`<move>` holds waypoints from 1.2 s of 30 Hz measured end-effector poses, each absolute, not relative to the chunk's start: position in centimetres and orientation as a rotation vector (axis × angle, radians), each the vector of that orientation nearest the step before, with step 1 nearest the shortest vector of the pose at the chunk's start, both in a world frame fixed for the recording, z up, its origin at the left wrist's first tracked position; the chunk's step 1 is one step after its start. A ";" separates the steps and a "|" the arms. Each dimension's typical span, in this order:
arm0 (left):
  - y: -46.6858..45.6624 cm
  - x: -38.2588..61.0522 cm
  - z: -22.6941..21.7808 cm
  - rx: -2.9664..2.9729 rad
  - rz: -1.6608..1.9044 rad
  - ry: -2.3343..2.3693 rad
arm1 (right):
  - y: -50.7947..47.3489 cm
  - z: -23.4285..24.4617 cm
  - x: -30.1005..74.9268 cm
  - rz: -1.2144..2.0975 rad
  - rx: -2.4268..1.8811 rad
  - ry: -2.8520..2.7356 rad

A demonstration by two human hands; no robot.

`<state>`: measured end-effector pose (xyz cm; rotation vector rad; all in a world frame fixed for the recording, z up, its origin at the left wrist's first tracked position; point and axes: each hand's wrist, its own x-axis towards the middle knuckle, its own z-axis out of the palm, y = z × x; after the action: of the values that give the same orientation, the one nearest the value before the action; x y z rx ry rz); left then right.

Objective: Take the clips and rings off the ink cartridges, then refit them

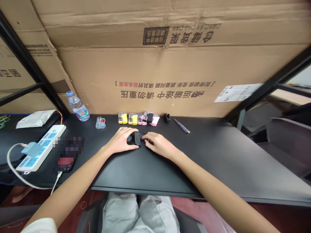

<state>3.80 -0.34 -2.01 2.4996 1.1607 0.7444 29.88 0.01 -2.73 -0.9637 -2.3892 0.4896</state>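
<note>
My left hand (123, 139) is closed round a small black plastic casing (137, 138) with a clear, bluish part behind it, partly hidden by my fingers. My right hand (157, 143) is curled just right of the casing, its fingertips pinched beside the casing's edge; whatever they hold is too small to make out. A small black round piece (145, 132) lies just beyond those fingertips. Farther back stand several small clear-shelled pieces: two with yellow parts (132, 119), others with pink parts (155, 120), and a black piece (149, 117) on top of the pink ones.
A clear piece with red inside (100, 123) and a water bottle (79, 106) stand back left. At left are a power strip (46, 145) and a phone (70, 153) on a cable. A black block (167, 118) and a screwdriver (181, 126) lie back right, before a cardboard wall (157, 64).
</note>
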 end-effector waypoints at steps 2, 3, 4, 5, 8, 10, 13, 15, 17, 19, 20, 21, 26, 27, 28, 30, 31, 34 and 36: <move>-0.4 3.8 -2.0 2.491 0.739 1.157 | 0.1 -3.0 29.7 0.612 -0.949 -2.288; -0.4 3.8 -2.0 2.484 0.739 1.156 | 0.1 -3.2 29.6 0.698 -0.942 -2.210; -0.4 3.8 -2.0 2.477 0.740 1.153 | 0.2 -3.3 29.5 0.786 -0.939 -2.118; -0.4 3.9 -2.0 2.472 0.744 1.150 | 0.2 -3.4 29.4 0.869 -0.940 -2.024; -0.5 4.0 -2.1 2.471 0.761 1.134 | 0.3 -3.6 28.9 1.047 -0.951 -1.810; -0.6 4.1 -2.1 2.478 0.775 1.114 | 0.4 -3.8 28.6 1.090 -0.952 -1.747; -0.7 4.2 -2.2 2.490 0.790 1.090 | 0.4 -4.0 28.3 1.140 -0.936 -1.696; -0.8 4.3 -2.3 2.496 0.783 1.079 | 0.4 -4.1 28.1 1.221 -0.925 -1.666; -0.9 4.4 -2.2 2.502 0.777 1.071 | 0.4 -4.1 28.1 1.301 -0.924 -1.645; -1.0 4.5 -2.1 2.507 0.784 1.066 | 0.3 -4.0 28.0 1.346 -0.927 -1.621; -1.1 4.5 -2.1 2.509 0.788 1.063 | 0.3 -3.9 28.0 1.358 -0.929 -1.603; -1.1 4.5 -2.0 2.511 0.790 1.060 | 0.3 -3.8 27.9 1.367 -0.932 -1.582; -1.2 4.6 -1.7 2.531 0.778 1.044 | 0.2 -3.5 27.6 1.425 -0.944 -1.489; -1.2 4.6 -1.7 2.534 0.777 1.045 | 0.2 -3.5 27.5 1.426 -0.940 -1.490; -1.2 4.6 -1.7 2.537 0.776 1.045 | 0.2 -3.5 27.5 1.420 -0.934 -1.504; -1.1 4.6 -1.7 2.539 0.770 1.049 | 0.3 -3.4 27.6 1.392 -0.923 -1.560; -1.0 4.5 -1.7 2.538 0.768 1.055 | 0.4 -3.4 27.8 1.360 -0.925 -1.599; -0.8 4.4 -1.7 2.524 0.764 1.090 | 1.2 -3.2 29.1 1.095 -1.007 -1.779; -0.6 4.2 -1.8 2.510 0.760 1.117 | 2.0 -3.1 30.6 0.810 -1.113 -1.919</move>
<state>4.25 -0.61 -1.84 2.5104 1.1166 0.7601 30.55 2.05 -3.08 -1.1133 -1.9189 0.8103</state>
